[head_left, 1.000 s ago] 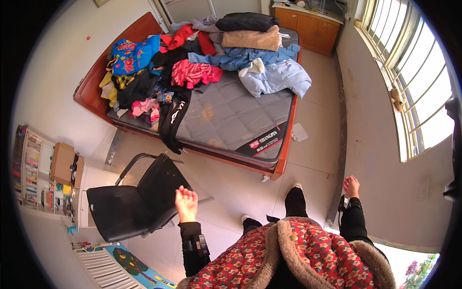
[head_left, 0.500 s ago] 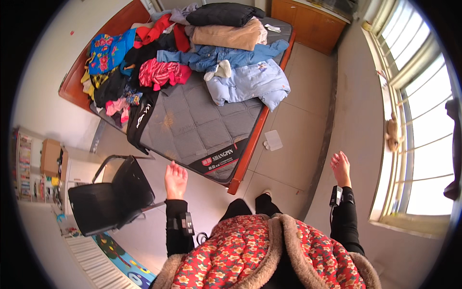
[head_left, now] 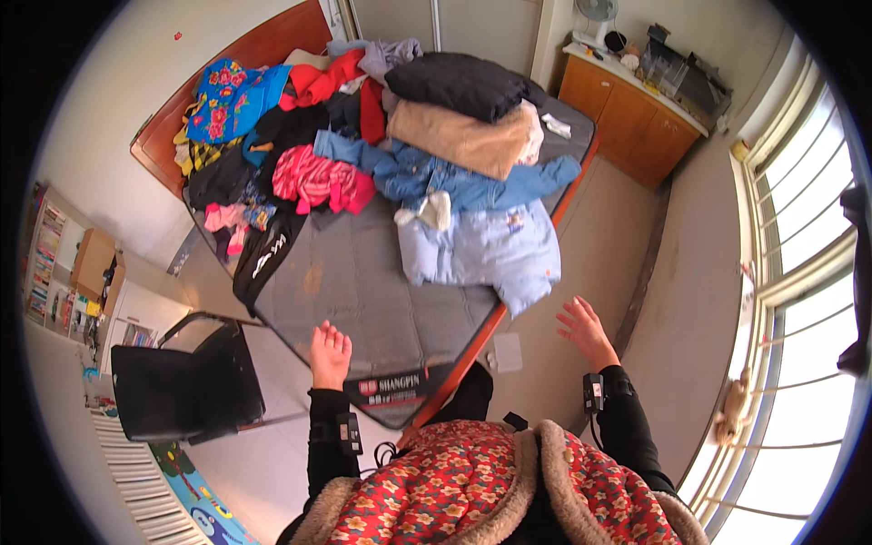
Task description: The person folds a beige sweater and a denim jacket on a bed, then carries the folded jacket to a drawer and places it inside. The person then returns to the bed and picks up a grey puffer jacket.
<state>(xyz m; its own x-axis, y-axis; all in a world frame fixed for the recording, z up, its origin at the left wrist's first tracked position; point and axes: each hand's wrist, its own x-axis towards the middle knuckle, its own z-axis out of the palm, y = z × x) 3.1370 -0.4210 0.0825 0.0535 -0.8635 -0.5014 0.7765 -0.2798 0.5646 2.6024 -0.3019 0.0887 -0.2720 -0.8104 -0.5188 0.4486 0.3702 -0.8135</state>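
A large bed (head_left: 363, 313) with a grey quilted mattress (head_left: 341, 254) and a reddish-brown wooden headboard (head_left: 280, 44) carries mixed clothes. Near its lower left corner stands a black chair with a curved armrest (head_left: 177, 391). A pale-blue padded jacket (head_left: 481, 245) lies on the mattress's right side, beside a mid-blue denim garment (head_left: 472, 189); left of both is a pink-and-red striped garment (head_left: 313, 177). The right hand (head_left: 590, 336), nearest the padded jacket, has fingers spread wide; the left hand (head_left: 330, 356), near the mattress edge, has fingers slightly curled, close together
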